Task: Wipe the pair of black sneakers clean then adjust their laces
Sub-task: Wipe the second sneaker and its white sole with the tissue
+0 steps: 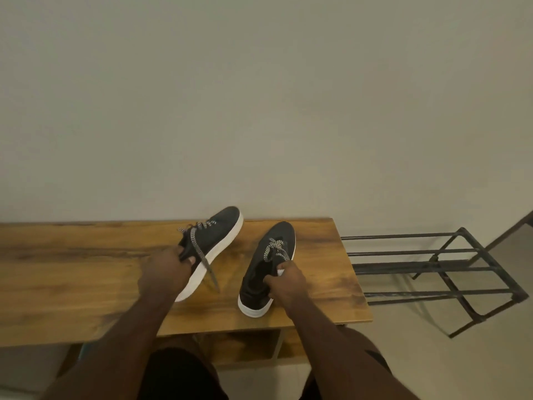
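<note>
Left hand [165, 268]: grips the collar of the left sneaker [215, 241], tilted near the desk's [72, 272] far edge.
Right hand [287, 280]: clasps the right sneaker [266, 272], flat near the desk's right edge.

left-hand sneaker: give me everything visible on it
The black fabric-look sneaker with a thick white sole is tipped onto its side, toe toward the wall, heel end touching the wooden table. Its black-and-white patterned lace is loose, one end trailing across the sole toward the tabletop. The left hand grips it at the collar.
</note>
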